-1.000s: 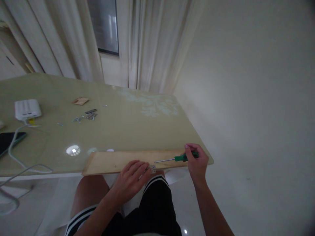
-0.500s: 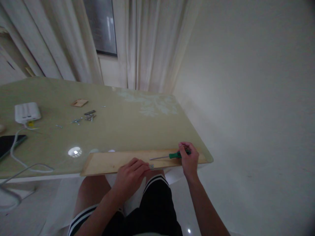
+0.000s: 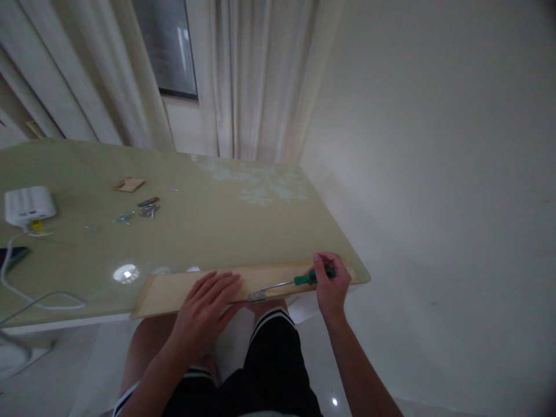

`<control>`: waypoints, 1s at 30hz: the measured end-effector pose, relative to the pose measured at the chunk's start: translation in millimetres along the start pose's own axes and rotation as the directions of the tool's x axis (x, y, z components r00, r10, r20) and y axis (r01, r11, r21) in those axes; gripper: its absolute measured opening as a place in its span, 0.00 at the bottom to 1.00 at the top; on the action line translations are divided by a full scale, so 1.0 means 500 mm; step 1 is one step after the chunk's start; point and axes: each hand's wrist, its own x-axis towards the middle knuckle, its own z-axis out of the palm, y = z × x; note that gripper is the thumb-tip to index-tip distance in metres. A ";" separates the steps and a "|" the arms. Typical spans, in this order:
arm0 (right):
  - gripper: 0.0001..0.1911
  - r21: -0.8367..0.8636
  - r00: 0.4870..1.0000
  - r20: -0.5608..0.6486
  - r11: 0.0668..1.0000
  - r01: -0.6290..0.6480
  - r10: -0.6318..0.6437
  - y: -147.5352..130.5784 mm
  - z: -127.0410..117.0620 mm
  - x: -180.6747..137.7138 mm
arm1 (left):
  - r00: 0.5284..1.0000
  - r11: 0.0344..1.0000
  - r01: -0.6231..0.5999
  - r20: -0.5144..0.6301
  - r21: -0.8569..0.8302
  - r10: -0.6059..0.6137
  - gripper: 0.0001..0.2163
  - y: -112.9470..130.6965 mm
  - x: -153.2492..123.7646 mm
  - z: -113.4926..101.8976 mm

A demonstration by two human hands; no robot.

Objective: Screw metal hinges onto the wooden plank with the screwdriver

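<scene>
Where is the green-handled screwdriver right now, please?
The green-handled screwdriver is in the right hand, over the long wooden board at the table's near edge.

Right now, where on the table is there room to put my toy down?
The table is bare between the wooden board and the white flower pattern. It is crowded at the near edge, where the left hand presses the board and the right hand holds the screwdriver, and far left by the small metal parts and white box.
</scene>
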 end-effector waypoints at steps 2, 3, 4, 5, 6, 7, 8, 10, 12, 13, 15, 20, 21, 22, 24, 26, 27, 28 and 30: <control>0.13 0.038 0.999 0.014 0.998 0.044 -0.045 -0.023 0.004 -0.010 | 0.999 0.998 0.014 0.045 0.059 -0.017 0.13 -0.011 -0.004 -0.001; 0.12 0.047 0.997 0.026 0.996 0.071 -0.072 -0.034 0.007 -0.014 | 0.998 0.997 0.012 0.062 0.072 -0.016 0.14 -0.013 -0.005 0.000; 0.11 0.052 0.994 0.040 0.994 0.098 -0.100 -0.045 0.010 -0.017 | 0.997 0.997 0.010 0.076 0.077 -0.016 0.13 -0.013 -0.005 0.001; 0.10 0.051 0.990 0.058 0.991 0.123 -0.126 -0.055 0.014 -0.018 | 0.996 0.997 0.012 0.084 0.078 -0.019 0.13 -0.013 -0.005 0.002; 0.09 0.042 0.986 0.079 0.988 0.146 -0.149 -0.064 0.017 -0.019 | 0.996 0.997 0.016 0.086 0.077 -0.022 0.13 -0.011 -0.005 0.003; 0.08 0.026 0.980 0.103 0.985 0.169 -0.171 -0.072 0.021 -0.018 | 0.996 0.997 0.019 0.085 0.075 -0.025 0.13 -0.009 -0.004 0.004; 0.08 0.004 0.973 0.126 0.981 0.193 -0.192 -0.078 0.024 -0.017 | 0.996 0.997 0.022 0.083 0.073 -0.028 0.13 -0.008 -0.003 0.004; 0.08 -0.050 0.958 0.169 0.968 0.244 -0.233 -0.088 0.028 -0.015 | 0.997 0.997 0.024 0.074 0.074 -0.030 0.12 -0.006 -0.001 0.005; 0.07 -0.091 0.941 0.201 0.952 0.293 -0.270 -0.094 0.029 -0.014 | 0.998 0.997 0.021 0.064 0.076 -0.026 0.12 -0.006 -0.001 0.006; 0.07 -0.102 0.935 0.211 0.945 0.311 -0.285 -0.096 0.029 -0.013 | 0.998 0.997 0.019 0.060 0.076 -0.024 0.12 -0.006 -0.002 0.007; 0.07 -0.120 0.927 0.207 0.932 0.342 -0.313 -0.102 0.027 -0.013 | 0.998 0.997 0.022 0.058 0.071 -0.027 0.13 -0.007 -0.003 0.010; 0.07 -0.131 0.924 0.165 0.921 0.366 -0.344 -0.116 0.025 -0.013 | 0.997 0.997 0.045 0.054 0.059 -0.049 0.12 -0.006 -0.005 0.014; 0.07 -0.133 0.921 0.174 0.919 0.372 -0.348 -0.118 0.026 -0.012 | 0.998 0.997 0.044 0.048 0.059 -0.047 0.12 -0.005 -0.005 0.014; 0.07 -0.140 0.918 0.184 0.915 0.379 -0.353 -0.119 0.026 -0.012 | 0.998 0.997 0.042 0.044 0.059 -0.044 0.12 -0.005 -0.005 0.014; 0.08 -0.160 0.909 0.203 0.903 0.398 -0.364 -0.123 0.027 -0.010 | 0.998 0.997 0.036 0.042 0.061 -0.038 0.12 -0.004 -0.004 0.014; 0.08 -0.181 0.889 0.229 0.880 0.439 -0.397 -0.132 0.028 -0.005 | 0.998 0.997 0.032 0.045 0.064 -0.035 0.12 -0.002 -0.004 0.015; 0.08 -0.192 0.869 0.254 0.859 0.475 -0.424 -0.139 0.029 -0.002 | 0.998 0.997 0.034 0.046 0.065 -0.037 0.12 -0.001 -0.004 0.015; 0.08 -0.200 0.840 0.296 0.830 0.521 -0.456 -0.149 0.031 0.002 | 0.998 0.997 0.038 0.046 0.066 -0.041 0.12 -0.001 -0.003 0.015; 0.08 -0.194 0.747 0.421 0.753 0.628 -0.514 -0.176 0.040 0.012 | 0.998 0.997 0.048 0.048 0.064 -0.051 0.12 0.000 -0.003 0.015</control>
